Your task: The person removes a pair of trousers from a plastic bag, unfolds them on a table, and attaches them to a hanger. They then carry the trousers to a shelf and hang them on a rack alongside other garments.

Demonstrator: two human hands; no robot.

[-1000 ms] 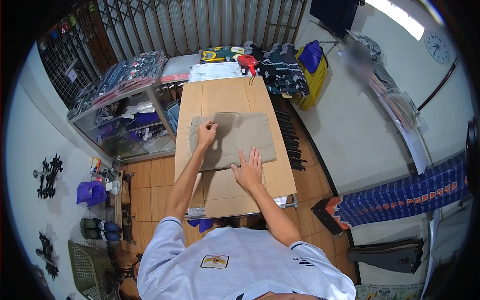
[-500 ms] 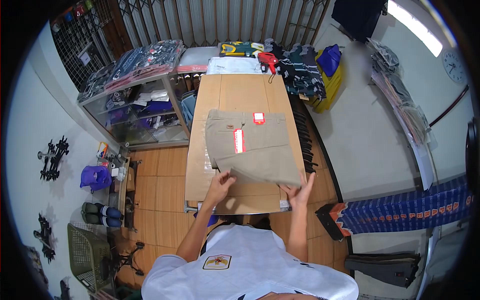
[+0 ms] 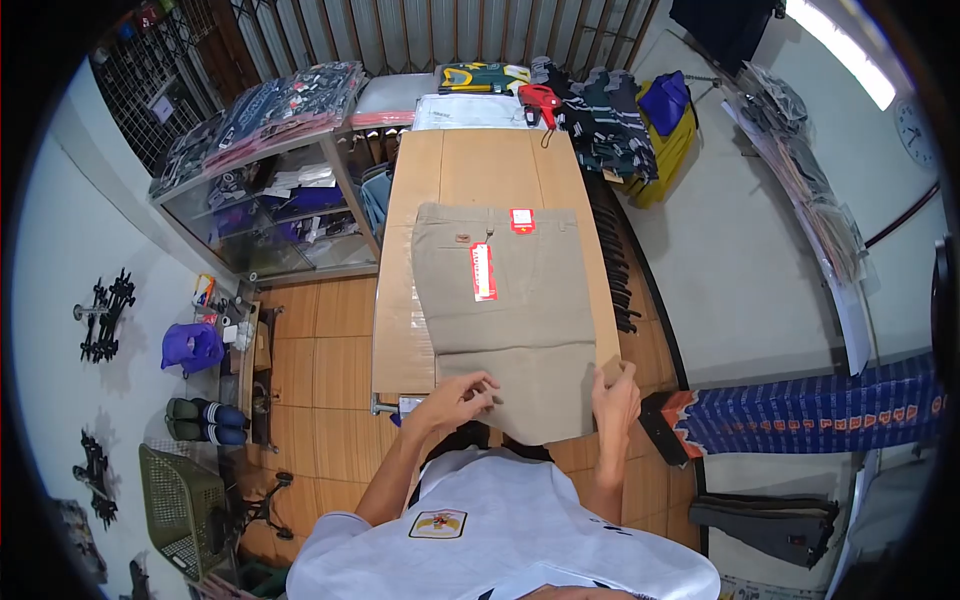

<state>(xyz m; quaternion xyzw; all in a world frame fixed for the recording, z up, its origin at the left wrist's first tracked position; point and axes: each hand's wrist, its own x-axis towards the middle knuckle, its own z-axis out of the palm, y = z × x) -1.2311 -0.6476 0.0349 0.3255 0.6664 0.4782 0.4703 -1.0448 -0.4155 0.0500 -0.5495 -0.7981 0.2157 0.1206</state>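
Khaki trousers point(image 3: 530, 290) lie on the cardboard-topped table point(image 3: 400, 350), waistband at the far side, with a crease across them and the lower part hanging over the near edge. A long red and white tag point(image 3: 484, 272) and a small red label point(image 3: 522, 220) are on them. My left hand point(image 3: 458, 400) is over the lower left part, fingers curled with a gap between thumb and fingertips, and nothing visible in it. My right hand point(image 3: 615, 395) is beside the lower right edge, fingers bent and thumb apart, holding nothing that shows.
Beyond the trousers are a white packet point(image 3: 465, 112), a red tape dispenser point(image 3: 540, 100) and folded dark garments point(image 3: 610, 130). A glass cabinet point(image 3: 290, 215) stands at the left. Blue patterned cloth point(image 3: 810, 410) is at the right.
The lower part of the trousers, folded up and lifted before, now lies extended toward me. Both hands have moved nearer my body and apart from the cloth's edge. The view has shifted slightly.
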